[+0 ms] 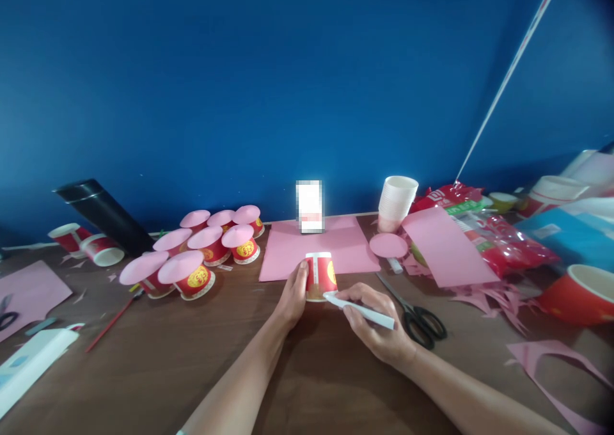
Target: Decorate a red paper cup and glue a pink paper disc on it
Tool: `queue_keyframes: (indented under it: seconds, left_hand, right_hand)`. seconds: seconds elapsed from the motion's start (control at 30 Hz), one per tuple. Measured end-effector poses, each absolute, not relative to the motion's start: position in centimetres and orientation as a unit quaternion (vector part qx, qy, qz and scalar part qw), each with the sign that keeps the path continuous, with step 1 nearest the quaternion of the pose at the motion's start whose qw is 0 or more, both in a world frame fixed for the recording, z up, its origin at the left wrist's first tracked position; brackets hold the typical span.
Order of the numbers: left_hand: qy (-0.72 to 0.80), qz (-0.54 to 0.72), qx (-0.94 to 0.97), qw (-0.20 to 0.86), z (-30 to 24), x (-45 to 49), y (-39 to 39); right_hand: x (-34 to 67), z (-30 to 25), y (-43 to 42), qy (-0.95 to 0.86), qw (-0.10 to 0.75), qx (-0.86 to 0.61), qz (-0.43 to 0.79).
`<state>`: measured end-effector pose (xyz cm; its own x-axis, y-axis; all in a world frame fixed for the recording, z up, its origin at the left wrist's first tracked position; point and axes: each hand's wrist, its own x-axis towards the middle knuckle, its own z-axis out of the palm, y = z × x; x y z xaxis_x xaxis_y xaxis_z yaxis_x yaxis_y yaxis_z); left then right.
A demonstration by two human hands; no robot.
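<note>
With the red cup as the clock's centre and twelve toward the wall, a white power strip [41,361] lies nearest, between eight and nine, and a pink cut-out sheet [522,352] with a round hole at four. The left hand [293,297] is wrapped against the left side of the red cup [315,275]; the right hand [377,320] grips a white pen [369,313], its tip at the cup's near edge, though actual contact cannot be told. The two hands are apart. Black-handled scissors [415,315] lie at four, just beside the right hand; a red brush [109,324] rests between eight and nine. Farther off, eight pink-topped cups [197,280] cluster between nine and ten, and red packets [508,246] sit near three. Behind the cup spreads a pink sheet [283,256], with a bright, blurred-out panel [310,206] at twelve. A stack of white cups [397,198] stands between one and two, before the blue wall [307,83].
</note>
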<state>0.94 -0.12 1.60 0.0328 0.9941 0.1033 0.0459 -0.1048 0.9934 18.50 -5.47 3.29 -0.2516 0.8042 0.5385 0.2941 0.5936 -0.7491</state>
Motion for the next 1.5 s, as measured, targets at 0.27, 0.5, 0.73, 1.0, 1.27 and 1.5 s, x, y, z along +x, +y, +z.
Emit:
queue_keyframes:
  seconds: [0.27,0.5,0.73,1.0,1.27,1.5]
  left_hand:
    - [0.465,0.515,0.544,0.473,1.36,1.08,-0.19]
    - [0.48,0.499,0.551,0.465,1.96,1.06,-0.29]
    - [0.476,0.502,0.561,0.455,1.93,1.09,-0.38]
    - [0.478,0.494,0.57,0.451,1.76,1.01,-0.35]
    - [0.479,0.499,0.572,0.441,1.79,1.07,-0.39]
    - [0.477,0.496,0.563,0.458,1.91,1.1,-0.29]
  right_hand:
    - [18.48,3.35,-5.42,-0.744,0.491,-0.373,0.26]
    - [18.44,3.34,-5.53,-0.739,0.494,-0.371,0.269]
    - [18.4,3.2,-5.38,-0.748,0.488,-0.37,0.256]
    - [18.25,3.45,-5.42,-0.745,0.495,-0.367,0.256]
    - [18.25,3.53,-5.49,-0.752,0.481,-0.368,0.26]
    - [18.56,3.63,-5.47,-0.732,0.508,-0.385,0.243]
